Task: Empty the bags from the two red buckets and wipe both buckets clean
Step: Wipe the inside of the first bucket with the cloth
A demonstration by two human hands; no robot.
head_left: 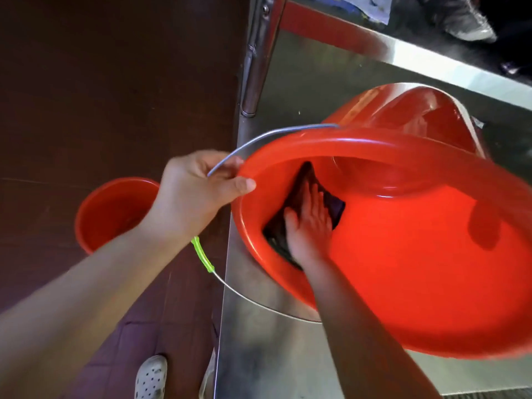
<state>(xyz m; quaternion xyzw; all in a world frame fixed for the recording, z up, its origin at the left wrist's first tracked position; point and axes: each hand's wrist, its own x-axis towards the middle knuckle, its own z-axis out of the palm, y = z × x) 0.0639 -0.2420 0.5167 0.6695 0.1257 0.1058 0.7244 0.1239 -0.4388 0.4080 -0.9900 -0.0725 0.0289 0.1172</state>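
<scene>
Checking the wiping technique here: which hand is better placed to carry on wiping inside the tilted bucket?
The right hand. It lies flat on the dark cloth against the inner wall of the tilted bucket. The left hand is busy gripping the rim to steady it.

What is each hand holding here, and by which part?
Left hand grips the tilted bucket at its rim. Right hand presses a dark cloth flat against the inside wall.
</scene>
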